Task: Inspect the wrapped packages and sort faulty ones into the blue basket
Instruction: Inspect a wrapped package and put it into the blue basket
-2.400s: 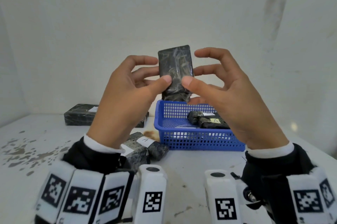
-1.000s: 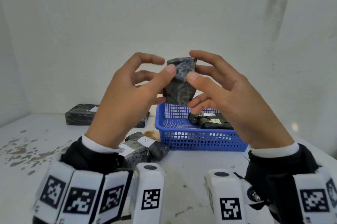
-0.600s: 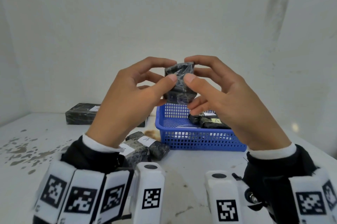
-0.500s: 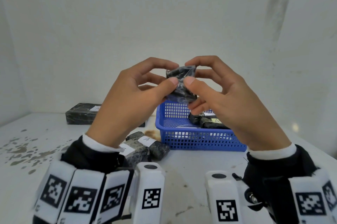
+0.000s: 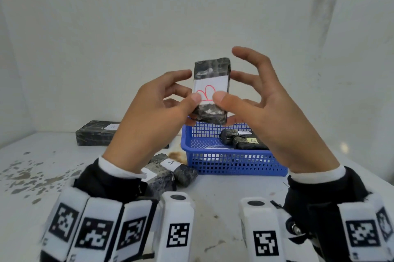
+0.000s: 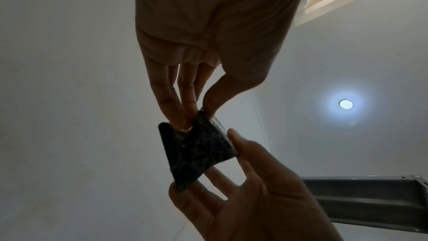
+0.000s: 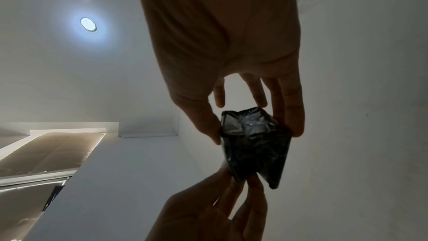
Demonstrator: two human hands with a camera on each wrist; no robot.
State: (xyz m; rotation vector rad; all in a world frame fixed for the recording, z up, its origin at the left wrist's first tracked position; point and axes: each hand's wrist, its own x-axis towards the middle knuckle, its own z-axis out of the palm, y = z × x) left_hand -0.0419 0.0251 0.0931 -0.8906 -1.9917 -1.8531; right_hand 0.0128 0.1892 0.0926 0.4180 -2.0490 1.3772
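From my remote seat, much was hidden. On the counter (image 5: 223,195), the wrist rigs and sleeves cut off the lower part, and my left hand (image 5: 149,125) blocked the right end of the long dark block (image 5: 96,133) by the wall and part of the small packages (image 5: 170,174) near the left wrist. The blue basket (image 5: 230,161) sat right of centre; my right hand (image 5: 275,121) covered its far right side, so I couldn't count everything inside, only two dark bundles (image 5: 241,140) with small labels. Both wrist views looked up at the ceiling, backlit and dim; detail on the wrap was hard to read there.

The wrapped package (image 5: 212,89) was up in the air between both hands, above the basket's rear edge, upright, touching neither the basket nor the counter. Left hand pinched it: thumb on the front lower left, fingers curled behind. Right hand also gripped it, thumb on the front lower right, a lower finger under the bottom edge; its upper fingers were spread and lifted clear of the top. From the left wrist view the package (image 6: 199,151) sat between the left fingertips (image 6: 183,122) and the right hand (image 6: 252,199); from the right wrist view the package (image 7: 254,144) was squeezed between thumb and fingers.

It was a black block in shiny, wrinkled film, with a white label (image 5: 211,87) banded across the middle carrying a red looped scribble, partly covered by both thumbs.
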